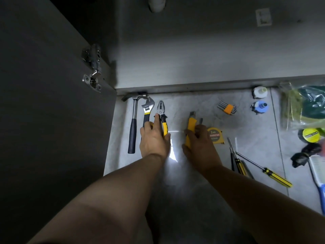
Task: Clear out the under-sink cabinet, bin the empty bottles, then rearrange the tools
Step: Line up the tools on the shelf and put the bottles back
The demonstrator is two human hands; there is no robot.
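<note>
On the grey floor tiles in front of the cabinet lie a hammer, an adjustable wrench and yellow-handled pliers, side by side. My left hand rests on the pliers' handles, index finger stretched along them. My right hand grips a yellow utility knife, blade end pointing away from me. A yellow tape measure sits just right of that hand.
The open cabinet door stands at left, with the cabinet floor beyond a raised edge. Hex keys, screwdrivers, two small bottles, a plastic bag, a tape roll and a brush lie at right.
</note>
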